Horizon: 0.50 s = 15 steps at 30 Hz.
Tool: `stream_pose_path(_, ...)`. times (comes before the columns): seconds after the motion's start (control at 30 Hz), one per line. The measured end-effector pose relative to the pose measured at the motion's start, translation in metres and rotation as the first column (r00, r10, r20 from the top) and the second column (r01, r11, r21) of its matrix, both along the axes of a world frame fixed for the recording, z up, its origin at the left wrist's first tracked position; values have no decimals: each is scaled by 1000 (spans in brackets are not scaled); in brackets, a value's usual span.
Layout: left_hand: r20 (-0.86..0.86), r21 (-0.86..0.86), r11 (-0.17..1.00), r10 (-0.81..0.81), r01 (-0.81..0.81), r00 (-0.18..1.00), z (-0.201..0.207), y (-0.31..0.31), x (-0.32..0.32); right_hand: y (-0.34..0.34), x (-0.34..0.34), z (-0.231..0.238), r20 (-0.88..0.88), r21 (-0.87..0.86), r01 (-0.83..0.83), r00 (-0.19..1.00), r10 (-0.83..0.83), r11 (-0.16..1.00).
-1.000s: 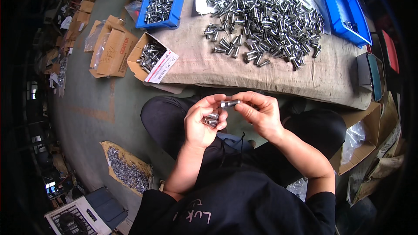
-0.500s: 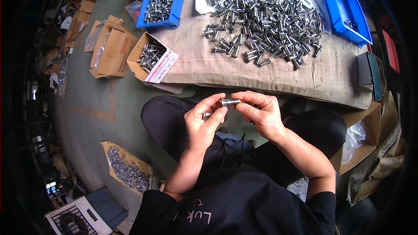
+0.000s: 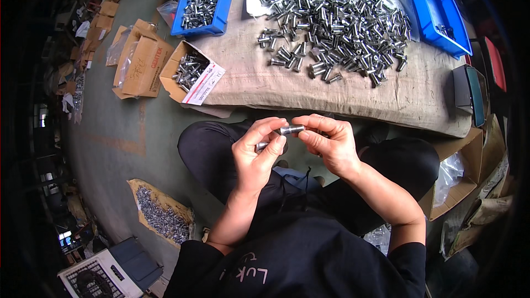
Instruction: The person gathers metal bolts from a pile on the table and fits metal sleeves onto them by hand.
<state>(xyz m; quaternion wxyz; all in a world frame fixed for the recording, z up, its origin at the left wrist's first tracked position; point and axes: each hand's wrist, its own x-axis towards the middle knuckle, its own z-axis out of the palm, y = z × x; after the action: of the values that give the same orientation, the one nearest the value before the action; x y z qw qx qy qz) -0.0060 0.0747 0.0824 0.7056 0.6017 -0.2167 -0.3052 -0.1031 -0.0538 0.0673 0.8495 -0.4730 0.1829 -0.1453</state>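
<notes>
Between my two hands is a small shiny metal pin [image 3: 292, 129] with a flanged end, held roughly level above my lap. My left hand [image 3: 255, 152] pinches its flanged end between thumb and forefinger. A second metal pin [image 3: 261, 146] sits in the curl of that hand's other fingers, partly hidden. My right hand [image 3: 329, 142] pinches the other end of the first pin with thumb and fingertips; its remaining fingers are curled, and what is behind them is hard to see. Beyond my hands, a large heap of similar metal pins [image 3: 342, 27] lies on a cloth-covered table [image 3: 265, 83].
A blue bin [image 3: 221, 19] and an open carton [image 3: 208, 85], both holding metal parts, stand at the left. Another blue bin [image 3: 450, 44] with a few parts is at the far right. Small parts lie on a cardboard sheet [image 3: 134, 187] on the floor. A carton [image 3: 469, 174] with plastic is at right.
Both hands keep their grip on the pin and have barely moved. The second pin in my left hand shows slightly more.
</notes>
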Motion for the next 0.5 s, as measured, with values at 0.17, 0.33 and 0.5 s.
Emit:
stream_pose_path(0.17,75,15,1000,21,-22,997,-2,0,0,0,0,1,-22,34,-1,1000,2,999)
stream_pose_path(0.33,20,65,998,21,-22,1000,-1,2,0,1,0,-1,-3,33,-3,1000,3,999)
stream_pose_path(0.5,45,61,997,33,-36,998,1,-2,0,1,-1,-3,-120,215,-30,991,57,976)
